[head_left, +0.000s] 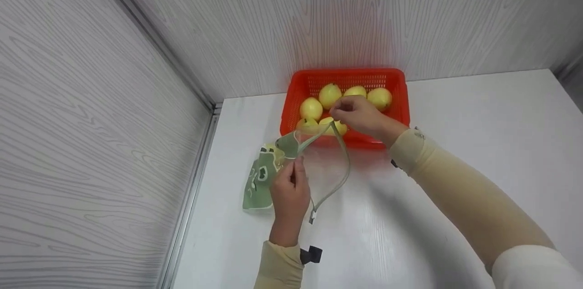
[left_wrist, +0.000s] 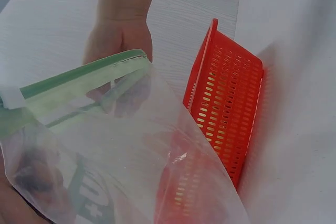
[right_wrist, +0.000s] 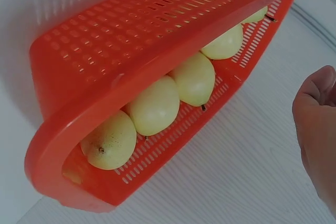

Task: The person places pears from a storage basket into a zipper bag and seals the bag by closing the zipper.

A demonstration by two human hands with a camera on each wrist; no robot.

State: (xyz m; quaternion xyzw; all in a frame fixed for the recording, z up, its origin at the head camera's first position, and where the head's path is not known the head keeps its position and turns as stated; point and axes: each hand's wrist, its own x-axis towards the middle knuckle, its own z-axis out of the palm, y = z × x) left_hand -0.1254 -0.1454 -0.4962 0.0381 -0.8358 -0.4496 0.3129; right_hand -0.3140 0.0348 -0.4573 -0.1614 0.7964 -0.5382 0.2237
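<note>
A clear zip bag (head_left: pixel 325 168) with a green zip edge hangs with its mouth spread between the two hands. My left hand (head_left: pixel 291 191) pinches one side of the mouth between thumb and fingers. At the far corner of the zip edge, my right hand (head_left: pixel 362 118) pinches the bag, over the near part of the red basket. In the left wrist view the bag (left_wrist: pixel 147 140) fills the foreground, and the right hand (left_wrist: pixel 121 35) is partly behind its zip edge. The right wrist view shows the right hand (right_wrist: pixel 317 124) with curled fingers beside the basket.
The red plastic basket (head_left: pixel 400 93) holds several yellow-green pears (head_left: pixel 330 95) and stands against the back panel. A green printed bag (head_left: pixel 259 186) lies left of the left hand, something yellow at its top. A grey-grained side panel (head_left: pixel 104 143) bounds the white table on the left.
</note>
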